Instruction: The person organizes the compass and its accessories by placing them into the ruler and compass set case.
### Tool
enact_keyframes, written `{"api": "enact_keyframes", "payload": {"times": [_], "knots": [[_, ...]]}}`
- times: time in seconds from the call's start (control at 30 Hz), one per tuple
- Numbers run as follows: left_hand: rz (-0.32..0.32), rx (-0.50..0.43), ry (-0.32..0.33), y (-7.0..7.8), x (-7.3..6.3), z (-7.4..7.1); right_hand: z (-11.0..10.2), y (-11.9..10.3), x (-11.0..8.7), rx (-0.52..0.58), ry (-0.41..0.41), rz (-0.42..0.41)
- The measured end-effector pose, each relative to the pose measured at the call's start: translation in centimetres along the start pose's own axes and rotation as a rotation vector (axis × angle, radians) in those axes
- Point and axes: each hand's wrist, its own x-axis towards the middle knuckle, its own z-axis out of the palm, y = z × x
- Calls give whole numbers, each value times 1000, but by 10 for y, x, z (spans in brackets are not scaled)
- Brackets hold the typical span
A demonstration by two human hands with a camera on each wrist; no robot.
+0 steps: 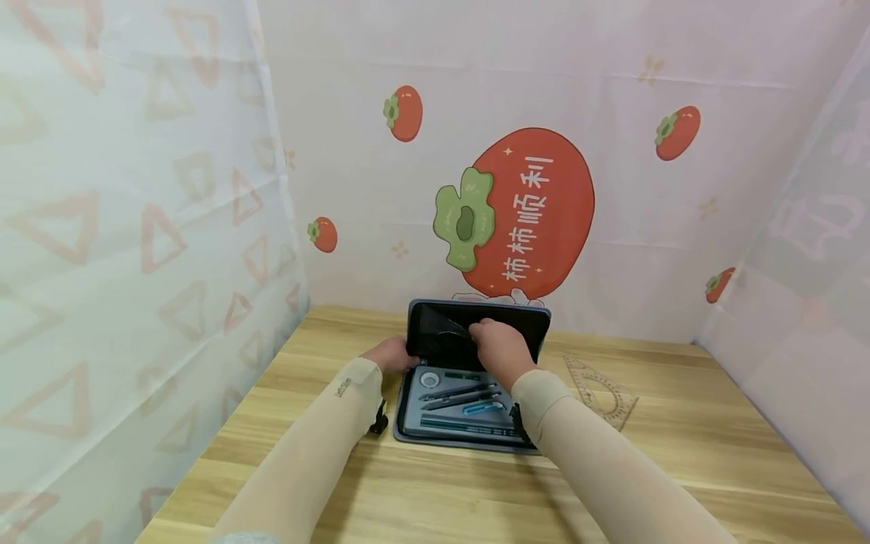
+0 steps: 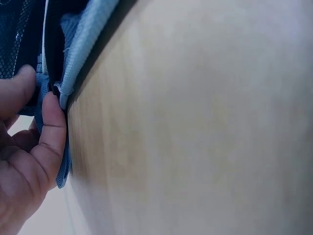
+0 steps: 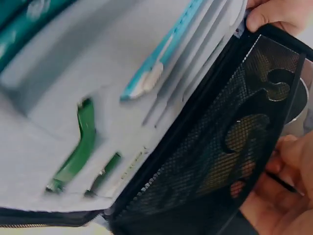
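Observation:
A blue-edged zip pencil case (image 1: 448, 443) lies open on the wooden table, its dark lid raised at the back. My left hand (image 1: 390, 355) grips the case at its left end near the fold, thumb on the mesh side and index finger on the fabric edge. With curled fingers my right hand (image 1: 501, 349) pinches the upper edge of the lid's mesh pocket (image 3: 195, 156). Curved cut-out shapes show through the mesh, and a clear rounded edge (image 3: 306, 95) stands past the pocket band. The right fingertips are partly hidden behind that band.
Inside the case lie dark pens (image 1: 458, 399), a light-blue craft knife (image 1: 484, 407), a white ring (image 1: 430, 380) and long green sticks (image 1: 462, 425). A clear set square (image 1: 605, 393) with a protractor lies right of the case. A printed cloth (image 1: 367, 181) hangs behind the table.

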Motion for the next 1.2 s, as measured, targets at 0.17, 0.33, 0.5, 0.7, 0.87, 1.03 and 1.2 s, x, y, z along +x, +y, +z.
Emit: {"api": "enact_keyframes", "payload": {"times": [0.17,0.33,0.5,0.7,0.87,1.03,1.2], "knots": [[21,25,6,1,0,0,-5,-8,6,-20,-78,30],[10,36,6,-1,2,0,-6,-13,11,-18,-124,62],[3,67,-7,-1,4,1,-3,-13,14,-6,-152,80],[6,107,-15,0,9,1,-5,-9,19,16,-160,95],[-15,85,-69,-1,14,-3,-5,-6,21,13,-176,89],[-19,90,-118,-2,9,-8,-5,-4,20,23,-134,71],[-23,149,-126,2,10,-9,-1,5,13,80,-33,135]]}}
